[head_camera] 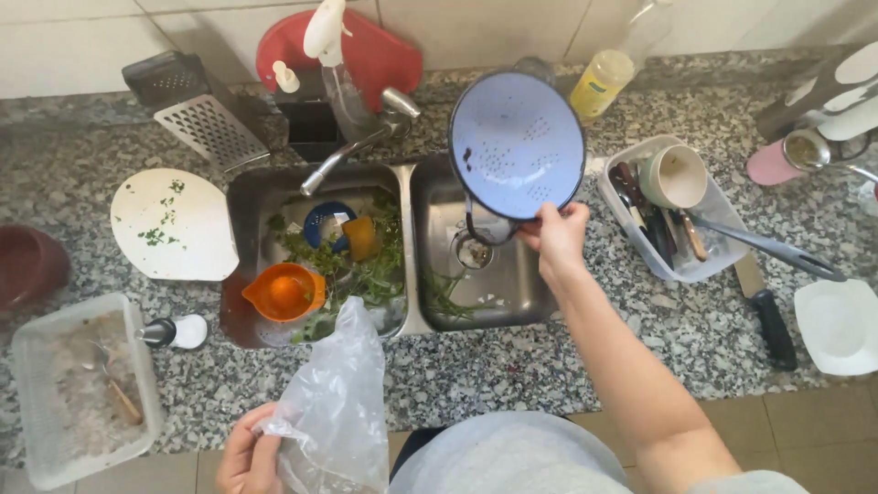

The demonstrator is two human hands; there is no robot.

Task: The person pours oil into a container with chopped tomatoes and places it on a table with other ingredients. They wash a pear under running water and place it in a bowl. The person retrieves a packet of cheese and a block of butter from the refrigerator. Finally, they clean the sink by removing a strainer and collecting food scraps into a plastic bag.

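Note:
My right hand (556, 234) grips the rim of a pale blue enamel colander (517, 144) and holds it tilted on edge above the right sink basin (512, 293). My left hand (249, 456), low at the counter's front edge, pinches a crumpled clear plastic bag (336, 407) that stands up over the counter. The left sink basin (247, 197) holds green herb scraps (370, 270), an orange jug (283, 293), a yellow sponge (360, 236) and a blue strainer plug. A few green stems lie in the right basin.
A white cutting board (174, 224) with herb bits lies left of the sink, a metal grater (206, 123) behind it. A clear tub (78, 389) sits front left. A utensil tray (677, 206) with a mug, a black-handled knife (768, 316) and a white plate (837, 325) lie right.

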